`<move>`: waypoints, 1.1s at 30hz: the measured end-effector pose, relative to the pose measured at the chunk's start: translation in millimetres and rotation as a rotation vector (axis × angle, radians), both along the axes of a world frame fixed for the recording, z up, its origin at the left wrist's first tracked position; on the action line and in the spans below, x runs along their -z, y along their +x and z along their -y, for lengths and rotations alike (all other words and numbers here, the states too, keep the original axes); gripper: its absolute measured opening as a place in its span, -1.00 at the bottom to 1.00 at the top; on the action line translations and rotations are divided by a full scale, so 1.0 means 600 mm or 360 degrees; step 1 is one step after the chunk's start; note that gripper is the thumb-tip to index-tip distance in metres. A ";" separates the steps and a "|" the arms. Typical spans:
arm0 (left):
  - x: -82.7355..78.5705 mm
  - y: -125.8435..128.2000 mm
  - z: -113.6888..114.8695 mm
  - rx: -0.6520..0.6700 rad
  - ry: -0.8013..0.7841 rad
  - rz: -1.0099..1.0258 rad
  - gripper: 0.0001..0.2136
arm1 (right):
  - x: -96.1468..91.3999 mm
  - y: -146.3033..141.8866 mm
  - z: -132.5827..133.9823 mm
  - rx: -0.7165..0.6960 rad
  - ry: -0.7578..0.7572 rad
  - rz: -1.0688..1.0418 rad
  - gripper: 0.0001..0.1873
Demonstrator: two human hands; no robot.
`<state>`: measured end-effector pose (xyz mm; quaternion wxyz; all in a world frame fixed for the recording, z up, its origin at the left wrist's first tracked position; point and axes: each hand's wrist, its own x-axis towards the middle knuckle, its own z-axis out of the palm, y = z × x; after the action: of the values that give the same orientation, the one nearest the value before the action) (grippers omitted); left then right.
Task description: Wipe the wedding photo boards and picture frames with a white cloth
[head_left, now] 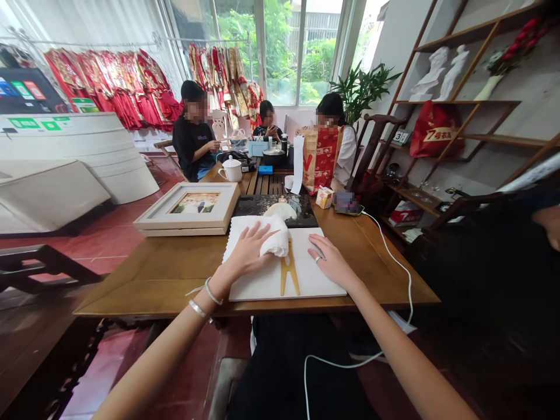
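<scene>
A white board or pad (258,290) lies flat at the near edge of the wooden table. On it rests a crumpled white cloth (276,228), partly covering a flat yellowish forked piece (289,277) whose two prongs point toward me. My left hand (252,248) lies on the cloth, fingers spread, with a bracelet and bangle at the wrist. Flat on the right part of the board is my right hand (330,259), fingers stretched out and a ring on one. The upper end of the forked piece is hidden under the cloth.
Framed pictures (188,209) are stacked to the left. A dark picture panel (301,211) lies behind the board. Farther back are a lidded white cup (231,169) and a paper bag (321,157). A white cable (394,251) runs down the right side. Several people sit beyond.
</scene>
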<state>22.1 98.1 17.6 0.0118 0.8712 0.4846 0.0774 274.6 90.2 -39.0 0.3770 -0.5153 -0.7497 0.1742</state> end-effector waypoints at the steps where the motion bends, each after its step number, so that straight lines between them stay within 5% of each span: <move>1: 0.000 -0.001 0.011 0.0005 0.0001 0.0002 -0.46 | 0.000 0.000 0.000 0.0003 0.0005 0.0000 -0.59; 10: -0.004 -0.024 0.190 0.0201 -0.0040 0.0015 -0.26 | 0.000 -0.003 0.002 0.0012 0.0025 -0.0003 -0.60; 14: -0.006 -0.033 0.218 0.0219 -0.0097 -0.0008 -0.21 | -0.003 -0.003 0.002 0.0008 0.0004 0.0030 -0.59; 18: -0.005 -0.034 0.177 0.0149 -0.0082 -0.0015 -0.32 | -0.006 -0.002 0.003 -0.0034 -0.0027 0.0100 -0.56; 27: -0.009 -0.007 0.015 -0.0056 -0.0119 -0.0034 -0.46 | -0.011 -0.001 0.005 -0.0042 -0.0059 0.0119 -0.55; 33: -0.015 0.014 0.003 -0.0156 -0.0092 -0.0087 -0.46 | -0.006 0.001 0.003 -0.0032 -0.0024 0.0063 -0.57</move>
<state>30.2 96.4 26.6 0.0200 0.8475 0.5289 0.0401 274.9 88.2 -35.4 0.3565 -0.5139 -0.7608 0.1734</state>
